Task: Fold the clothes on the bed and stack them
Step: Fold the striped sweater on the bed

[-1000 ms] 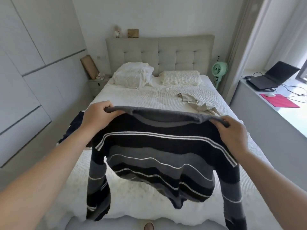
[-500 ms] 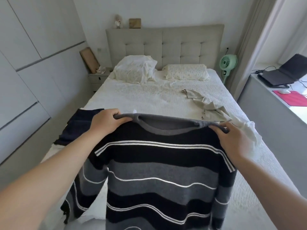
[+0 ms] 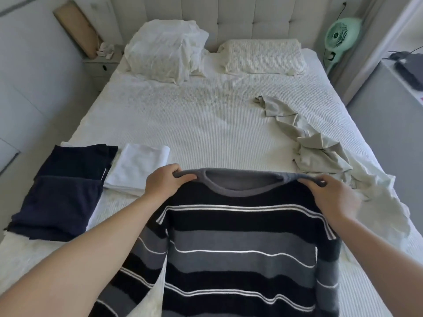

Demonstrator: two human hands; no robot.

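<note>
Currently both hands hold a striped sweater (image 3: 242,245) up by its shoulders over the foot of the bed (image 3: 206,124). Left hand (image 3: 166,183) grips the left shoulder seam, fingers curled over the grey collar edge; right hand (image 3: 333,197) pinches the right shoulder likewise. Sleeves hang down at either side. Folded dark garments (image 3: 61,186) and a folded white piece (image 3: 137,169) lie side by side, touching, at left. Crumpled beige clothing (image 3: 320,154) lies at right. Two pillows (image 3: 164,51) rest by the headboard.

Striped sweater (image 3: 242,243) hangs spread; navy (image 3: 61,191) and white (image 3: 137,170) folded; beige garments (image 3: 320,156) crumpled on the bed (image 3: 194,115).
</note>
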